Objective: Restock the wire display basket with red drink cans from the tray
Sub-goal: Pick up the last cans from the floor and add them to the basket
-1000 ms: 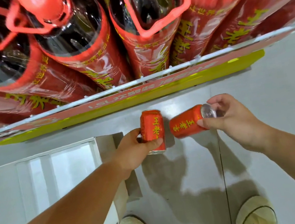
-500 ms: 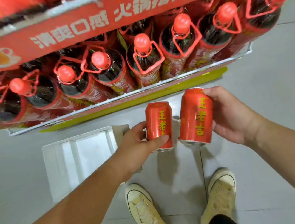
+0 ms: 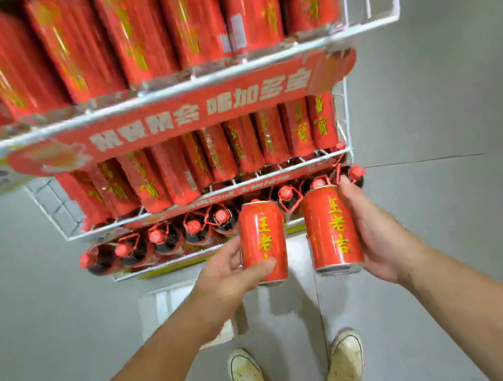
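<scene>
My left hand (image 3: 228, 278) grips an upright red drink can with yellow characters (image 3: 262, 238). A second, similar red can (image 3: 331, 230) stands upright in the grip of my right hand (image 3: 375, 235). Both cans hang side by side, a small gap between them, in front of the white wire display rack. Its top basket (image 3: 381, 21) holds a row of red packs, with bare wire at its right end. On the floor below my left forearm lies the white tray (image 3: 162, 303), mostly hidden; no cans show in it.
The middle wire shelf (image 3: 55, 211) holds red packs behind a red banner (image 3: 196, 112). The bottom shelf carries dark bottles with red caps (image 3: 164, 239). Grey floor spreads left and right of the rack. My two pale shoes (image 3: 248, 379) stand on the floor below the cans.
The view has tilted upward, bringing the upper baskets into sight. Both hands have lifted their cans higher in front of the rack, and the right can has gone from sideways to upright.
</scene>
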`<state>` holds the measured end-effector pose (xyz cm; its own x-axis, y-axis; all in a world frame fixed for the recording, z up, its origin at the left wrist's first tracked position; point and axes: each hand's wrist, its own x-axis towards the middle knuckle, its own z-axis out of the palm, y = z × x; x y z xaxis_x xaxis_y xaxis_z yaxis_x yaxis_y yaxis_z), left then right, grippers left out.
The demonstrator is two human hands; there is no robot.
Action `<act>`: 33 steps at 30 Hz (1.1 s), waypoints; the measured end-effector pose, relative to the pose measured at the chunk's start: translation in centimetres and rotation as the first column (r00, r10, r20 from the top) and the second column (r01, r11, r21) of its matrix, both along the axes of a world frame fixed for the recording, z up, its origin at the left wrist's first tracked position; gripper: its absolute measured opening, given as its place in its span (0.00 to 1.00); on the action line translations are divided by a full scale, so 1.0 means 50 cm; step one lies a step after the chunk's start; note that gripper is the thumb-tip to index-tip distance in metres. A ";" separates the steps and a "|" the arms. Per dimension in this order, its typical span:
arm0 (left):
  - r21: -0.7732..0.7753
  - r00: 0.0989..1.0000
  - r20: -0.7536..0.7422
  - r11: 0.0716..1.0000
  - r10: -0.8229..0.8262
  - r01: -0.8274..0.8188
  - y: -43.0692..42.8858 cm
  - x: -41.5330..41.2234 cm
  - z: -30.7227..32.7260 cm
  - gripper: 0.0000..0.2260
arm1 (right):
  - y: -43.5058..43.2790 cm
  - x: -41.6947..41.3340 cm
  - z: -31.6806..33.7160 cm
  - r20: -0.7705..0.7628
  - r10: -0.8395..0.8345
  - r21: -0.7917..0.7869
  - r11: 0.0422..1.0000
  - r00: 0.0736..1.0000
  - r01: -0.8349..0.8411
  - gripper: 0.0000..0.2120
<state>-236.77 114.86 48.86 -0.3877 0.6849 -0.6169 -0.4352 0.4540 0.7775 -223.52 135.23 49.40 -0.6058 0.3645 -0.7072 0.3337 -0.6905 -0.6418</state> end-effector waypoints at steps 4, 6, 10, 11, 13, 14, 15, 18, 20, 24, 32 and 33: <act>0.046 0.996 -0.089 0.999 0.019 -0.015 -0.013 -0.016 0.203 0.22 | -0.006 -0.001 0.192 -0.079 0.059 0.172 0.984 0.995 -0.044 0.36; 0.081 0.991 -0.130 0.997 0.030 -0.019 -0.019 -0.030 0.295 0.20 | -0.015 -0.005 0.278 -0.124 0.071 0.222 0.974 0.990 -0.042 0.31; 0.164 0.980 -0.196 0.986 0.038 -0.005 -0.029 -0.056 0.467 0.20 | -0.037 -0.021 0.440 -0.157 0.122 0.338 0.939 0.980 -0.063 0.31; 0.182 0.975 -0.219 0.983 0.037 0.003 -0.031 -0.064 0.507 0.22 | -0.042 -0.026 0.475 -0.175 0.126 0.356 0.933 0.976 -0.057 0.31; 0.220 0.963 -0.266 0.975 0.044 0.016 -0.034 -0.079 0.587 0.24 | -0.050 -0.040 0.548 -0.202 0.125 0.397 0.917 0.971 -0.036 0.32; 0.233 0.956 -0.287 0.972 0.054 0.015 -0.036 -0.086 0.627 0.23 | -0.056 -0.046 0.585 -0.213 0.129 0.418 0.908 0.969 -0.029 0.33; 0.253 0.949 -0.308 0.968 0.072 0.009 -0.037 -0.094 0.661 0.22 | -0.059 -0.054 0.621 -0.223 0.134 0.439 0.898 0.966 -0.023 0.34; 0.317 0.930 -0.349 0.949 0.117 -0.001 -0.043 -0.120 0.752 0.18 | -0.064 -0.078 0.719 -0.282 0.132 0.480 0.877 0.950 0.021 0.36; 0.352 0.917 -0.379 0.936 0.125 0.018 -0.044 -0.138 0.803 0.17 | -0.062 -0.094 0.778 -0.327 0.126 0.512 0.856 0.937 0.064 0.32; 0.419 0.878 -0.440 0.908 0.191 0.013 -0.029 -0.167 0.888 0.14 | -0.053 -0.131 0.879 -0.398 0.124 0.586 0.796 0.909 0.148 0.35; 0.484 0.816 -0.492 0.874 0.303 -0.033 0.062 -0.239 1.032 0.19 | 0.037 -0.211 1.003 -0.445 0.157 0.651 0.733 0.882 0.198 0.24; 0.491 0.814 -0.492 0.870 0.308 -0.032 0.078 -0.248 1.050 0.20 | 0.055 -0.224 1.014 -0.454 0.159 0.651 0.731 0.877 0.205 0.23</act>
